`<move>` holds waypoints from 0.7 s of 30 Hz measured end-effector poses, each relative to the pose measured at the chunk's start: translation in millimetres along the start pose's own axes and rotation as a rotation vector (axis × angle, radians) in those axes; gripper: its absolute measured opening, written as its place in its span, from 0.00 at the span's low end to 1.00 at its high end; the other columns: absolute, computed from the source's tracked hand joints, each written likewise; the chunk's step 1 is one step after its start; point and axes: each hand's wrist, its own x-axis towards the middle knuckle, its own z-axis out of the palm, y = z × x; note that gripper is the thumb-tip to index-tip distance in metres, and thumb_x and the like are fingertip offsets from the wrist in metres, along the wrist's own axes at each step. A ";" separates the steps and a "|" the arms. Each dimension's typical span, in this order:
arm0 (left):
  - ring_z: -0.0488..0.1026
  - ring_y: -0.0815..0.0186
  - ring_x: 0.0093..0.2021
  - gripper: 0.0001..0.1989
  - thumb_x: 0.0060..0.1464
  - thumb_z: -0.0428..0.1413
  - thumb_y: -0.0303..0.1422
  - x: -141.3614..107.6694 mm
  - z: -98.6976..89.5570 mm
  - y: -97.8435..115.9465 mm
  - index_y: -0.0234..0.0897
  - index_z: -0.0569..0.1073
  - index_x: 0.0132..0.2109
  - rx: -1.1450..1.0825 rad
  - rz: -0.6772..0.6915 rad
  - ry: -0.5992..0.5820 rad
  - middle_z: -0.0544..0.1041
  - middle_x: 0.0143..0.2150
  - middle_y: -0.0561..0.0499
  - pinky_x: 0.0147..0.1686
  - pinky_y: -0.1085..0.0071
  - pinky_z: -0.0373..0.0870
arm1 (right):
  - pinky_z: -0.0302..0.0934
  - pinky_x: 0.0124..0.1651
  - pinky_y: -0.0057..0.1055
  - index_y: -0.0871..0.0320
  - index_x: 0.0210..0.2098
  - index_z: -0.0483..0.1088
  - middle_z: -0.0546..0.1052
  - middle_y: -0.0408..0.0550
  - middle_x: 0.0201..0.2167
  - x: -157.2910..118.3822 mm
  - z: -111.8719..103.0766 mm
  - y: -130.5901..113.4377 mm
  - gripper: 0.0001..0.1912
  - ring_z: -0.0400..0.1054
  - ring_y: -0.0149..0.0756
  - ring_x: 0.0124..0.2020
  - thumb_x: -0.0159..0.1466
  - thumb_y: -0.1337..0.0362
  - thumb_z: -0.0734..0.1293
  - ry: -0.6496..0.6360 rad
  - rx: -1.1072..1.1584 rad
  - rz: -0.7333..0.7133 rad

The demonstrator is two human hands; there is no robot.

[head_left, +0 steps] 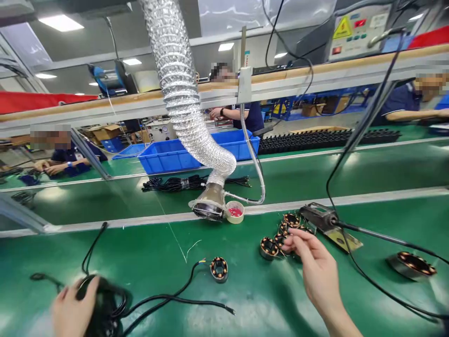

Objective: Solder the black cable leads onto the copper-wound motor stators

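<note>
At the lower left, my left hand (pixel 74 306) is closed over a dark bundle of black cables (pixel 119 299), partly blurred and hidden by the hand. Cable ends spread from it across the green bench. One end with bared coloured wires lies beside a lone motor stator (pixel 219 269) with copper windings. On the right, my right hand (pixel 314 267) reaches over a cluster of similar stators (pixel 269 247). Its thumb and forefinger come together at the cluster, covering part of it. Whatever is between those fingertips is hidden.
A silver exhaust duct (pixel 180 98) hangs above the bench, its nozzle beside a small round tub (pixel 235 212). Right of the cluster lie a soldering-iron holder (pixel 322 220) with a corded iron and a larger stator (pixel 412 266). Beyond are blue bins (pixel 168 157) and several co-workers.
</note>
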 end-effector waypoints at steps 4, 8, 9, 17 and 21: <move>0.61 0.43 0.63 0.28 0.49 0.52 0.48 8.7 38.4 36.4 0.30 0.75 0.48 0.012 -0.003 0.005 0.68 0.56 0.34 0.63 0.49 0.58 | 0.70 0.34 0.30 0.57 0.40 0.74 0.76 0.46 0.27 -40.5 29.4 9.6 0.13 0.71 0.34 0.28 0.63 0.54 0.68 -0.149 -0.096 -0.016; 0.60 0.48 0.64 0.29 0.52 0.52 0.49 14.9 63.4 42.1 0.30 0.74 0.53 -0.076 0.091 -0.062 0.66 0.58 0.35 0.64 0.54 0.56 | 0.69 0.33 0.28 0.56 0.40 0.74 0.76 0.45 0.26 -65.9 45.9 21.5 0.13 0.73 0.35 0.28 0.65 0.54 0.65 -0.243 -0.231 -0.080; 0.60 0.48 0.64 0.30 0.53 0.52 0.49 16.9 65.0 42.1 0.30 0.73 0.54 -0.101 0.099 -0.082 0.66 0.59 0.35 0.64 0.54 0.56 | 0.69 0.34 0.28 0.55 0.40 0.74 0.76 0.45 0.26 -69.5 47.7 24.1 0.13 0.73 0.35 0.28 0.65 0.54 0.65 -0.259 -0.269 -0.108; 0.64 0.48 0.60 0.22 0.58 0.50 0.44 58.3 56.6 100.2 0.33 0.73 0.52 -0.079 0.431 0.078 0.67 0.58 0.36 0.61 0.52 0.60 | 0.70 0.33 0.23 0.54 0.38 0.76 0.78 0.45 0.25 -71.3 49.1 49.5 0.14 0.75 0.34 0.26 0.63 0.52 0.65 -0.214 -0.430 -0.307; 0.64 0.48 0.60 0.19 0.60 0.50 0.39 74.7 84.7 162.0 0.31 0.74 0.51 0.056 0.698 -0.091 0.67 0.58 0.35 0.59 0.53 0.63 | 0.72 0.31 0.25 0.53 0.36 0.76 0.78 0.45 0.24 -68.7 47.9 56.4 0.15 0.76 0.37 0.25 0.62 0.50 0.65 -0.158 -0.460 -0.293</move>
